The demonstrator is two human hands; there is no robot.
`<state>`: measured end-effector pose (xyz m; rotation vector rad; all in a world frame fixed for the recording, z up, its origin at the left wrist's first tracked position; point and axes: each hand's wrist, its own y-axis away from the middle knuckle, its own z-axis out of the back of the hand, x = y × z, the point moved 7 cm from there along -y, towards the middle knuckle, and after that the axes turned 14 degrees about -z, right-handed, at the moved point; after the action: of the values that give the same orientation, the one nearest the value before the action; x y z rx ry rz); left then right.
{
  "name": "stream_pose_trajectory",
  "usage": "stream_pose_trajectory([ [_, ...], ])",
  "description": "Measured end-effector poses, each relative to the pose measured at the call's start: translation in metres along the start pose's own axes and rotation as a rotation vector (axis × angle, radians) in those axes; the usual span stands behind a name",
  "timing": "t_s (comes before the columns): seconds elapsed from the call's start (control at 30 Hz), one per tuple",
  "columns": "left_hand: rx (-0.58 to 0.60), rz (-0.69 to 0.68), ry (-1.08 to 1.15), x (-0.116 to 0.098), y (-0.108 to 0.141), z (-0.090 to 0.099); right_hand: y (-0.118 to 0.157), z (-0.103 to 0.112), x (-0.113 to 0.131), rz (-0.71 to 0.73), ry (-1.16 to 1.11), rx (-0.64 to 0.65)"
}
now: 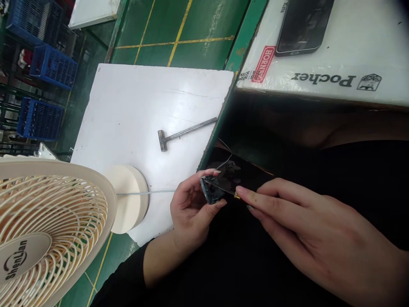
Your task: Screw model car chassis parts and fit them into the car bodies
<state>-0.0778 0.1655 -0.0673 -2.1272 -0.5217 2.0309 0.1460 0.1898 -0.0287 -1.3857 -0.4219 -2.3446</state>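
In the lower middle of the head view, my left hand (193, 207) is closed round a small dark, glossy part (212, 194), thumb on one side and fingers on the other. My right hand (300, 226) comes in from the right with its fingers pinched on a thin-bladed tool (227, 190) that has a brass-coloured collar. The blade lies against or just over the dark part; exact contact cannot be made out. My right fingers hide the tool's handle. On the white board (134, 106) lies a metal hammer (162, 140), apart from both hands.
A cream fan (110, 183) with a round base (128, 200) and a pale cord (159, 191) stands at the left. A phone (302, 30) rests on a plastic-wrapped white box (332, 64) at upper right. Blue crates (54, 66) stand at far left, by the green floor (166, 25).
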Motion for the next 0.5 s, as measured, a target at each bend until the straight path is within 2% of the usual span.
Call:
stream_pose_trajectory([
  [0.23,-0.005,0.000,-0.063,-0.002,-0.001,-0.001,0.004,-0.002,0.000,-0.008,0.027,-0.006],
  [0.5,0.043,-0.005,-0.013,-0.001,0.000,-0.002,0.011,-0.004,-0.007,0.004,0.079,-0.001],
])
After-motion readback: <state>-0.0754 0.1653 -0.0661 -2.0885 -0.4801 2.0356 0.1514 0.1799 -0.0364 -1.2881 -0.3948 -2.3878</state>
